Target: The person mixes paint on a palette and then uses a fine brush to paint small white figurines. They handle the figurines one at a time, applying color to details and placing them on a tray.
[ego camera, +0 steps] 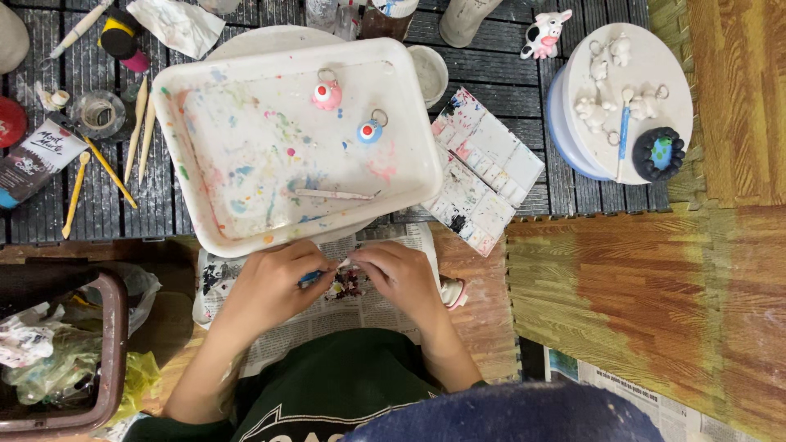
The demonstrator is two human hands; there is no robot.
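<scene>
Just below the near rim of the paint-spattered white tray (205, 221), the left hand (274, 286) is clenched around a blue brush (311, 277), and the right hand (401, 278) pinches a small pale piece (345, 263) at its fingertips; the two hands almost touch over a sheet of newspaper (344, 307). Inside the tray lie two painted keyring figures, one pink (327, 95) and one blue (370, 131), plus one thin stick (336, 195). Right of the tray sits one stained paint palette (487, 168), and farther right a round white lid (655, 57) carries several unpainted white figures and one blue brush. Left of the tray lie several wooden tools (139, 131) on the dark slatted counter (508, 90). A bin of crumpled rubbish (57, 360) stands lower left.
</scene>
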